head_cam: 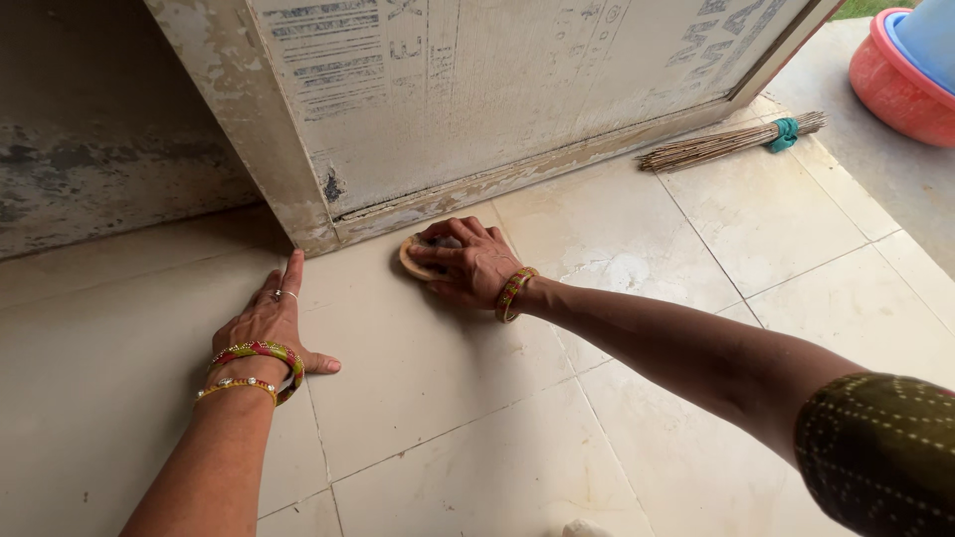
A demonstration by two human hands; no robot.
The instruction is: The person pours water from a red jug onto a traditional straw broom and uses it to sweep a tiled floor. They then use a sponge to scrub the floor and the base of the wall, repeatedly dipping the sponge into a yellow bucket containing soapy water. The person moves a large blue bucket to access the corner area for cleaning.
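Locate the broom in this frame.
The broom lies on the tiled floor at upper right of the head view, beside the door's bottom edge, left of the pink tub.

Cream tiles [428,378], red-green-gold bangles [261,356], tan brush [416,261], teal-bound broom [731,144], pink tub [895,85] and dotted olive sleeve [880,447] are noted.

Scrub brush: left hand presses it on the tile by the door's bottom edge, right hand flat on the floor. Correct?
Not quite. The head view shows the right hand pressing the scrub brush by the door; the left hand lies flat on the floor.
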